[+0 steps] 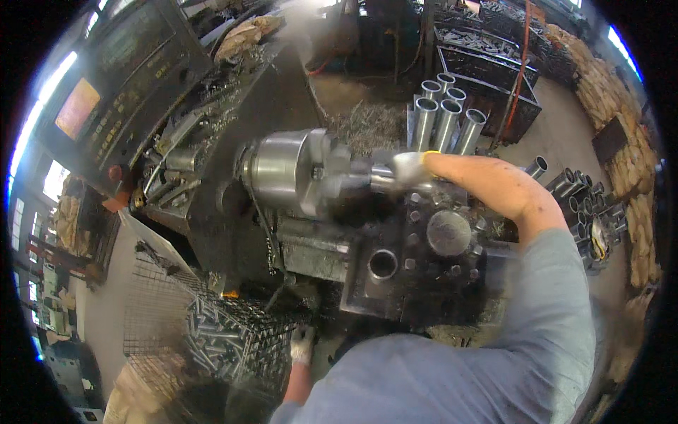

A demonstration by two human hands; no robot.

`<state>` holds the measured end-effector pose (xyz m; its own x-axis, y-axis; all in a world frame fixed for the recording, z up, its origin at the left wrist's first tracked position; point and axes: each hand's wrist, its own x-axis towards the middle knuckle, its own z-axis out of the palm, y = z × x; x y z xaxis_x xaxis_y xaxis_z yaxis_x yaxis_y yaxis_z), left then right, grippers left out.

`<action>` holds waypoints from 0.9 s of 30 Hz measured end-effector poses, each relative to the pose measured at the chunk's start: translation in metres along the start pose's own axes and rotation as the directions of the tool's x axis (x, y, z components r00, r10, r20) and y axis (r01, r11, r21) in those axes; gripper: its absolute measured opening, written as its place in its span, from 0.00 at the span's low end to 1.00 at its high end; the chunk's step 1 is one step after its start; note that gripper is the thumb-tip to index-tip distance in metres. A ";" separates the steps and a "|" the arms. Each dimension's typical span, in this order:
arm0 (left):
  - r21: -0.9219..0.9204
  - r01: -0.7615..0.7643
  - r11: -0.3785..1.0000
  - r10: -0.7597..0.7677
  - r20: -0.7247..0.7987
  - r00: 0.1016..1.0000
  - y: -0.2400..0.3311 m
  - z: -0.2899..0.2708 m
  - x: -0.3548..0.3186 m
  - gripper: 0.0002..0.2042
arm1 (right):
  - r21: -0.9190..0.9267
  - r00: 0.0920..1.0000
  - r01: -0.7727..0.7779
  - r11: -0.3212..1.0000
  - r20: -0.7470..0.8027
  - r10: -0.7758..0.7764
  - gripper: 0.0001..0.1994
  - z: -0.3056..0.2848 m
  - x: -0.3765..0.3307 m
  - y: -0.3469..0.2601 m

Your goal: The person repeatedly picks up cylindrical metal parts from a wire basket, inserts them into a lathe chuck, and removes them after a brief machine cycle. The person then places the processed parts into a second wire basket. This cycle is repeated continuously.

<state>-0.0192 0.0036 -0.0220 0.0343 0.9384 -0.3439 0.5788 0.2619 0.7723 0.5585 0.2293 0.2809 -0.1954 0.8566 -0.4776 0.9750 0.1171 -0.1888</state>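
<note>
My right hand (411, 169), in a pale glove with a yellow cuff, is closed around a shiny metal tube (382, 177). The tube lies level in front of the jaws of a large lathe chuck (282, 169); a blur hides where tube and jaws meet. Below my right arm sits the dark tool post (448, 233), with bolts and a round top. My left hand (302, 344), also gloved, is low by the machine's front, beside a wire basket (152, 321). Its fingers look curled at a dark part I cannot make out.
Several bright tubes (446, 120) stand upright behind my right hand. More tubes (579, 205) are stacked at the right. Short metal pieces (219, 339) fill part of the basket. Metal shavings (367, 127) heap behind the chuck. A dark bin (494, 92) stands at the back right.
</note>
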 end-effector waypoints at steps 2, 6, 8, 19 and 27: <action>-0.039 0.075 0.996 -0.075 0.008 0.997 -0.004 -0.015 -0.018 0.17 | -0.095 0.997 -0.070 0.993 -0.040 0.067 0.29 -0.008 -0.044 0.027; 0.329 0.017 0.944 0.033 -0.144 0.989 0.008 -0.061 -0.047 0.19 | 0.352 0.746 -0.101 0.931 -0.592 0.305 0.35 0.006 -0.158 0.040; 0.225 -0.128 0.966 0.160 -0.127 0.979 0.066 -0.084 -0.025 0.20 | 0.466 0.572 -0.130 0.875 -0.686 0.450 0.38 -0.005 -0.193 0.018; -0.858 0.238 0.456 0.609 0.496 0.619 0.326 -0.040 -0.031 0.23 | 0.963 0.975 0.033 0.266 -0.089 0.204 0.27 0.081 -0.223 -0.272; -0.596 0.223 0.771 0.115 0.474 0.873 0.265 0.013 -0.004 0.19 | 0.857 0.909 -0.211 0.470 -0.005 0.416 0.29 0.253 -0.156 -0.283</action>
<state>0.1445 0.0666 0.1765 0.4827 0.7422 -0.4649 -0.0320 0.5454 0.8376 0.2858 -0.0644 0.1915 0.2282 0.8300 -0.5090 0.4083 -0.5562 -0.7239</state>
